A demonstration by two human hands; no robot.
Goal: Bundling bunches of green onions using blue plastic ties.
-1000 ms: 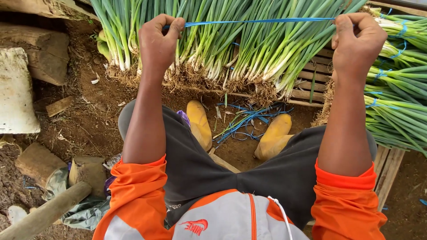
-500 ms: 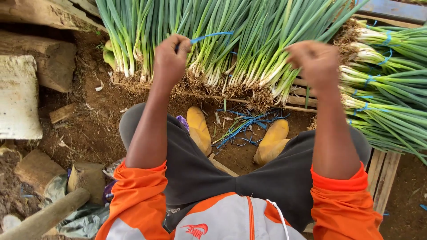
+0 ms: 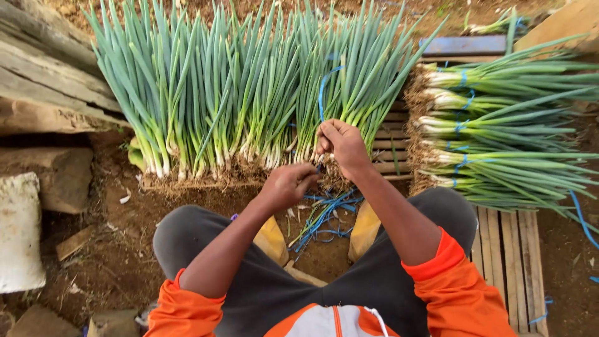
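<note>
Both hands closing on blue twine at the leek roots

The right hand (image 3: 342, 145) and left hand (image 3: 288, 185) are pinching blue twine (image 3: 322, 93), seemingly taut, beside the green leeks (image 3: 249, 100), which are lying with roots toward the person and leaves pointing away.

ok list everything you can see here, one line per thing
loose green onions: one wide row, green tops, white bases, upright ahead of the knees
blue string: one strand, rising from the hands up the onions
tied onion bundles: a stack, count unclear, green and white, lying on the right
spare blue strings: a loose heap, on the dirt between the boots
wooden pallet: one, brown, under the bundles
yellow boots: two, on the dirt
white sack: one, far left
wood and stone blocks: several, brown, upper left
left hand: closed, at the onion roots
right hand: fingers pinching the string
</note>
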